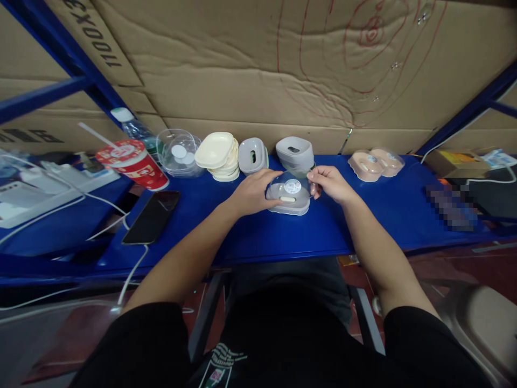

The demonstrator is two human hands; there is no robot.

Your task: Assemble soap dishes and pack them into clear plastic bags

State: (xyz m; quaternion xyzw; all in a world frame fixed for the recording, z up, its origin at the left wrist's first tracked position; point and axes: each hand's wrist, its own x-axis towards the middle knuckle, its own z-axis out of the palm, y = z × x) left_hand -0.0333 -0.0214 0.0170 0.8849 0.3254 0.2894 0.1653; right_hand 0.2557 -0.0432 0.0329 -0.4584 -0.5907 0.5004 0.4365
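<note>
A clear domed cover with a round white label sits over a light grey tray on the blue table. My left hand curves around the left side of the cover, thumb and fingers pressed to it. At the cover's right edge, my right hand is closed in a pinch on its rim. Just behind stand stacked grey containers, with another grey stack to their left. Cream containers are piled further left, beside nested clear covers.
A red cup with a straw, a bottle and a black phone are on the left, near cables and a power strip. Pink covered containers stand right of centre. Cardboard walls off the back.
</note>
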